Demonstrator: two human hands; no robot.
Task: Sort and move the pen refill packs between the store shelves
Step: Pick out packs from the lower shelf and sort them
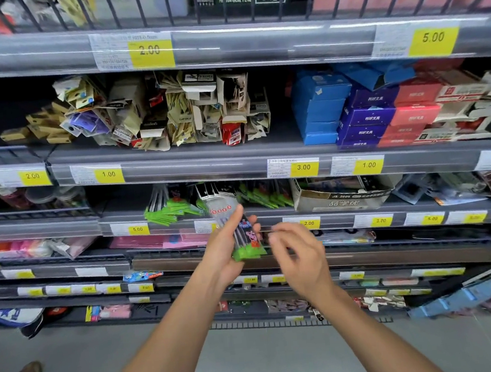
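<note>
In front of the third shelf down, the left hand (229,247) grips a small stack of pen refill packs (244,237), thumb curled over the front of the stack and fingertips wrapping round from behind, their tips showing at its right edge. The packs stand nearly upright, tilted slightly left; the clear top of the front pack rises above the thumb, and the green bottoms fan out below the palm. The front pack bears a pink cartoon pig on a dark ground.

The right hand (298,252) hovers just beside the stack, to its right, and is blurred. Its fingers are loosely bent and spread a little, the fingertips near the packs' right edge; whether they touch the packs I cannot tell. It holds nothing that shows.

Behind the hands, on the shelf (271,213), more green-bottomed refill packs (165,211) lean in a loose row, with another cluster (266,197) to the right of the black-topped packs in the middle. Just to the right of these sits an open cardboard box (341,196) with printed lettering on its front wall; what lies in it is too dim to make out.

One shelf up, a jumble of small carded packs (147,114) lies heaped to the left, and stacks of blue, purple and red boxes (363,111) stand to the right. Yellow price tags (304,168) line the shelf edges.
</note>
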